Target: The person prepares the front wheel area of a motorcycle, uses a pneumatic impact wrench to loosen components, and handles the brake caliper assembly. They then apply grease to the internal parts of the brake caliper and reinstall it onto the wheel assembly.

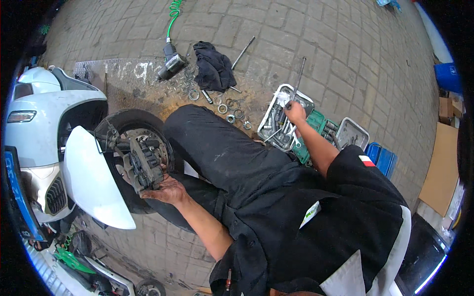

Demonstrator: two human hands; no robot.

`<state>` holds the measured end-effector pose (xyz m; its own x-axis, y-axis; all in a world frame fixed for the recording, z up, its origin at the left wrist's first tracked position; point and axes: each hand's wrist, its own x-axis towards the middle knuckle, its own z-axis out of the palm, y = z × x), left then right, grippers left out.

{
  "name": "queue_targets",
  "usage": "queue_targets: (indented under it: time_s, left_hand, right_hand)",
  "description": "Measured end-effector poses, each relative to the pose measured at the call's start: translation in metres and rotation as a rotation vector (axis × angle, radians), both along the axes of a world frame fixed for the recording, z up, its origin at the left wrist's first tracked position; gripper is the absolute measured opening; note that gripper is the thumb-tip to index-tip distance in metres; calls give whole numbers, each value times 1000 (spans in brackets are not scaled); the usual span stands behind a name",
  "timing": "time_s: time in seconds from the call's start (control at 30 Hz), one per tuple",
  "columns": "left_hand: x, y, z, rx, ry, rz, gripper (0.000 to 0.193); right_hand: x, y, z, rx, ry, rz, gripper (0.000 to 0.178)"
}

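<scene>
My left hand point(170, 191) is closed around the underside of a dark, grimy brake caliper point(143, 165), in front of a scooter's front wheel point(136, 118) with its brake disc. The palm faces up, and the caliper partly hides the fingers. My right hand point(296, 113) is over a white-rimmed tool tray point(280, 92), its fingers closed on the lower end of a long thin metal bar point(300, 74) that points away from me. Sockets and spanners point(281, 130) lie in the tray below that hand. A white mudguard point(91, 172) stands beside the caliper.
On a metal plate point(118, 74) lie an impact wrench point(171, 64) with a green coiled hose, a dark cloth point(212, 66) and several bearing rings point(223, 108). A green socket case point(318, 123), another tray point(353, 134) and a blue box point(380, 159) stand at the right. The scooter body point(39, 123) fills the left.
</scene>
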<state>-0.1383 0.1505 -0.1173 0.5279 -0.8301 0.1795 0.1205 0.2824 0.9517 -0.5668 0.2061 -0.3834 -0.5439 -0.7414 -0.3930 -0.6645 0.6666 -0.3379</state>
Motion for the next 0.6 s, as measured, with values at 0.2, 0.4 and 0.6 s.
queue_targets:
  time_s: [0.2, 0.4, 0.6]
  left_hand:
    - [4, 1, -6, 8, 65, 34, 95]
    - [11, 6, -10, 51, 77, 4, 92]
    - [17, 5, -16, 37, 34, -1, 90]
  right_hand:
    - [-32, 7, -27, -286, -357, -100, 33]
    - [-28, -26, -17, 22, -407, 118, 40]
    - [32, -18, -21, 67, -27, 230, 44]
